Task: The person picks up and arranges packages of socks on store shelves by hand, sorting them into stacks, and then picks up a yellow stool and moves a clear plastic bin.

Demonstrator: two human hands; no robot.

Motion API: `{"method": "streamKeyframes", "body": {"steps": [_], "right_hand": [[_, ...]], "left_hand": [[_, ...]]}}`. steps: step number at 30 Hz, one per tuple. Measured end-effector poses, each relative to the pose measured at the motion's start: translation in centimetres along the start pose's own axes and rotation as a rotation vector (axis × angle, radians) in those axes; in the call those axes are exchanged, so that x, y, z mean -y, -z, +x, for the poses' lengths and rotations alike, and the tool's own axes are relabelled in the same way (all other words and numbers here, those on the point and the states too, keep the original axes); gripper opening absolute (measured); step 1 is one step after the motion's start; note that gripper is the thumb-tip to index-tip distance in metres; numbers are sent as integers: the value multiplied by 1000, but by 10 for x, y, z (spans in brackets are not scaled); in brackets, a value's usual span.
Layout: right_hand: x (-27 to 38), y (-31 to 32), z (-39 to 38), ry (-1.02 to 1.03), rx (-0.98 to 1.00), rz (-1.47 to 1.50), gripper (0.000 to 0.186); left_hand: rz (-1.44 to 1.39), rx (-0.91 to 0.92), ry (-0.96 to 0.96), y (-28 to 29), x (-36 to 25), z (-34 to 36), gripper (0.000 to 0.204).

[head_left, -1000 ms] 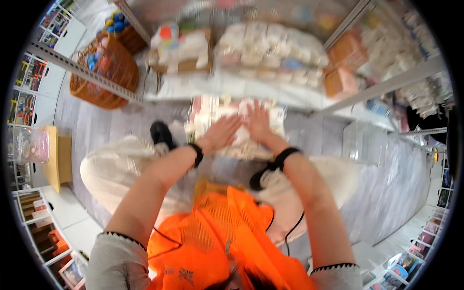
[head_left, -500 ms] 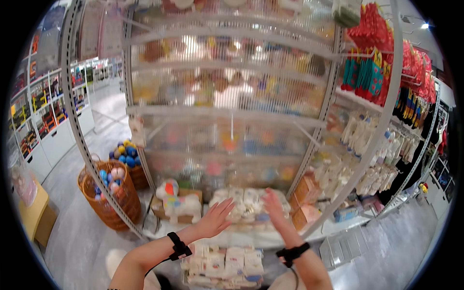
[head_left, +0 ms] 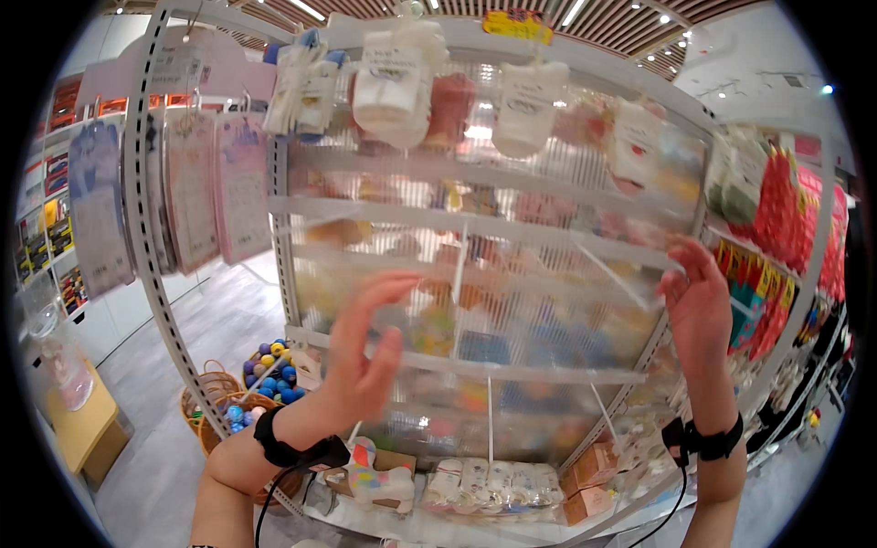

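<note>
– So, which to log first, left hand or right?
– Left hand (head_left: 365,352): raised in front of white rack (head_left: 548,372), blurred, fingers curving, thumb set well apart; wide grip, nothing visible in between
– Touching the rack?
– Impossible to tell from one view; seen overlapping the see-through panels, nothing more
– And right hand (head_left: 699,306)?
– Held slightly higher, in front of the rack's right end; fingers loosely bent, grip slack and fairly wide, nothing visible inside; contact again hard to judge
– Where to mark white sock packs (head_left: 397,87)?
– Near the top of the rack, hanging in a row, above both hands; pink flat packs (head_left: 242,187) hanging off to the left
– Anything on bottom shelf (head_left: 438,532)?
– Noted left to right: spotted white plush toy (head_left: 382,479), clear-wrapped white bundles (head_left: 498,486), two peach boxes (head_left: 592,466) stacked; all well below both hands
– Worth adding from the edges?
– Lower left, wicker basket (head_left: 196,402), with coloured balls (head_left: 274,374) just to its right; red packets (head_left: 781,201) hanging beyond right hand; black straps (head_left: 717,438) around both wrists
</note>
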State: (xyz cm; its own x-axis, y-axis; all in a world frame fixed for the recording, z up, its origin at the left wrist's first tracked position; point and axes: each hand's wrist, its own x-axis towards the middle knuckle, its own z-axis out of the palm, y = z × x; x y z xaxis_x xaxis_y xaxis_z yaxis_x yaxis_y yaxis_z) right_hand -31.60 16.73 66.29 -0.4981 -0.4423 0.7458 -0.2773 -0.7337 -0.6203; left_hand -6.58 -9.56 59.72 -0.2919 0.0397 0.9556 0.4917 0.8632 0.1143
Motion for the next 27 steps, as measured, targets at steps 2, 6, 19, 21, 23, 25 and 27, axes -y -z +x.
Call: {"method": "streamKeyframes", "body": {"steps": [2, 6, 19, 21, 23, 25, 27], "right_hand": [[7, -5, 18, -88, -47, 26, 31], [42, -13, 55, -305, -81, -17, 29], [21, -215, 183, -580, 140, -296, 48], [-18, -240, 197, -431, 62, -476, 72], [-42, -256, 218, -330, 19, -616, 85], [-58, -277, 237, -389, -91, -718, 101], [-79, -285, 253, -413, -127, -556, 97]], "left_hand": [[-125, -199, 135, 28, 2, 32, 37], [-43, -465, 321, 78, 19, 142, 44], [374, -156, 894, 180, 160, 238, 68], [394, -184, 790, 183, 179, 232, 73], [332, -195, 802, 177, 182, 239, 76], [297, -216, 818, 182, 193, 236, 80], [264, -286, 712, 186, 213, 230, 78]]}}
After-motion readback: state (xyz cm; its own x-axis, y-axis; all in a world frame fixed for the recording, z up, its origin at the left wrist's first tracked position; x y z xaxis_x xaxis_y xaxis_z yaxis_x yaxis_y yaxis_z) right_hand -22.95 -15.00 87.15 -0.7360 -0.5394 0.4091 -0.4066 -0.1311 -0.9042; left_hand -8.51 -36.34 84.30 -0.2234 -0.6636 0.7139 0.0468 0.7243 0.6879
